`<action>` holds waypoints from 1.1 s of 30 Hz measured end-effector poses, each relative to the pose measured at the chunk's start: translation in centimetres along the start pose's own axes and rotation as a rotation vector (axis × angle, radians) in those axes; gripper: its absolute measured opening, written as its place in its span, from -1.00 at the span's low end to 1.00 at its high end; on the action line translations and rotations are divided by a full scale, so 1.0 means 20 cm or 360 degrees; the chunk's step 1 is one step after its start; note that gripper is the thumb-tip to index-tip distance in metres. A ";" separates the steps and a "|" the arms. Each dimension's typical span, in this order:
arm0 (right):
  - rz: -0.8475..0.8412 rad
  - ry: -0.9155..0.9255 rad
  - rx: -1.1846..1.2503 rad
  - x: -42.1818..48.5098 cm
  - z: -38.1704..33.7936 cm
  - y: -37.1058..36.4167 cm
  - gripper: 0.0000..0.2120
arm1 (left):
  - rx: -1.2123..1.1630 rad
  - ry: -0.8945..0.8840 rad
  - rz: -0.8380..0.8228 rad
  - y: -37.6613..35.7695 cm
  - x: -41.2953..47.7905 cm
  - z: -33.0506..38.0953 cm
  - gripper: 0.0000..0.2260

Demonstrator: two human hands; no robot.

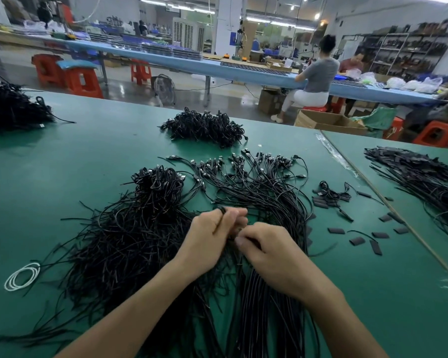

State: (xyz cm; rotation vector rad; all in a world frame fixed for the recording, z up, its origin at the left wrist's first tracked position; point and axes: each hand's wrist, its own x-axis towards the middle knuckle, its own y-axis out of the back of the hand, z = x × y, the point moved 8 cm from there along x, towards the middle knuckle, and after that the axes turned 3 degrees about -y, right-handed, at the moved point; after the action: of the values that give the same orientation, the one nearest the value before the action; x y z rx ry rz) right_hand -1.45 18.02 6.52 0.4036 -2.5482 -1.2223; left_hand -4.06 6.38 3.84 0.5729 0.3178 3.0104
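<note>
Factory assembly hall: long worktables, cable heaps, plastic stools, seated workers.

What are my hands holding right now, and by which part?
The left hand grips a black cable that loops over its fingers; the right hand pinches cable at its fingertips. Where along its length cannot be told.

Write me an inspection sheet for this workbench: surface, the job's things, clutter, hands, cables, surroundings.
Surface: green matte tabletop, seam at right.
Job's things: thin black cables with plugs, fanned out ahead of the hands; small flat black sleeve pieces scattered at right.
Clutter: white coiled cord at left.
Hands: left hand and right hand each pinch the thin black cables.
Cables: tangled black cable heap at left; bundled black cable pile at far edge.
Surroundings: red plastic stools, long blue bench with a seated person, brown cardboard box.
</note>
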 end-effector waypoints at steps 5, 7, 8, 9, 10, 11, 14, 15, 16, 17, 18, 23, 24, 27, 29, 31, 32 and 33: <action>0.0301 0.0020 0.0277 0.03 0.03 0.13 -0.86 | -0.0386 0.0546 -0.0440 -0.11 -0.09 -0.05 -0.47; 0.0342 -0.0001 0.0478 0.04 0.05 0.16 -0.87 | -0.0628 0.0744 -0.0594 -0.15 -0.14 -0.04 -0.44; 0.0344 -0.0024 0.0569 0.04 0.06 0.15 -0.86 | -0.0833 0.0798 -0.0652 -0.16 -0.15 -0.03 -0.46; 0.0341 -0.0062 0.0649 0.04 0.07 0.14 -0.83 | -0.1097 0.0845 -0.0701 -0.18 -0.16 0.00 -0.49; 0.0336 -0.0109 0.0706 0.03 0.08 0.12 -0.77 | -0.1374 0.0871 -0.0756 -0.19 -0.16 0.03 -0.51; 0.0326 -0.0155 0.0732 0.03 0.09 0.10 -0.72 | -0.1615 0.0857 -0.0787 -0.19 -0.15 0.07 -0.54; 0.0235 -0.0183 0.0566 0.02 0.09 0.02 -0.66 | -0.1901 0.0701 -0.0577 -0.15 -0.09 0.12 -0.62; 0.0185 -0.0170 0.0485 0.01 0.08 -0.01 -0.63 | -0.1878 0.0625 -0.0418 -0.12 -0.06 0.11 -0.63; 0.0125 -0.0148 0.0411 0.01 0.06 -0.04 -0.61 | -0.1816 0.0527 -0.0267 -0.08 -0.03 0.10 -0.63; 0.0057 -0.0117 0.0325 0.00 0.04 -0.07 -0.61 | -0.1722 0.0422 -0.0150 -0.06 -0.01 0.09 -0.64; -0.0013 -0.0078 0.0228 -0.01 0.02 -0.09 -0.63 | -0.1574 0.0322 -0.0073 -0.03 0.00 0.08 -0.64; -0.0179 0.0069 -0.0038 -0.02 -0.04 -0.11 -0.78 | -0.0200 0.0002 -0.0051 0.01 0.00 0.02 -0.74; -0.0164 0.0103 -0.0020 -0.02 -0.05 -0.09 -0.78 | -0.0008 0.0004 -0.0154 -0.01 -0.01 0.02 -0.73; -0.0025 0.0126 0.0063 -0.02 -0.05 -0.01 -0.77 | 0.0110 0.0155 -0.0319 -0.05 -0.05 -0.02 -0.55; 0.0085 0.0102 0.0279 -0.02 -0.03 0.06 -0.82 | -0.0188 0.0375 -0.0497 -0.10 -0.09 -0.04 -0.46; 0.0125 0.0114 0.0460 -0.02 -0.02 0.09 -0.85 | -0.0378 0.0548 -0.0633 -0.13 -0.13 -0.05 -0.43; 0.0141 0.0111 0.0510 -0.02 -0.01 0.10 -0.87 | -0.0482 0.0606 -0.0680 -0.13 -0.14 -0.05 -0.44; 0.0143 0.0094 0.0567 -0.01 0.00 0.10 -0.88 | -0.0604 0.0661 -0.0724 -0.14 -0.16 -0.05 -0.45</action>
State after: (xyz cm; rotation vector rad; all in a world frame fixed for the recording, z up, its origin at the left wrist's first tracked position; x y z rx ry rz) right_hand -1.47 19.27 8.09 0.3877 -2.6996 -0.7128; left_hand -1.49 8.67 1.17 -0.1440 -0.1012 2.6111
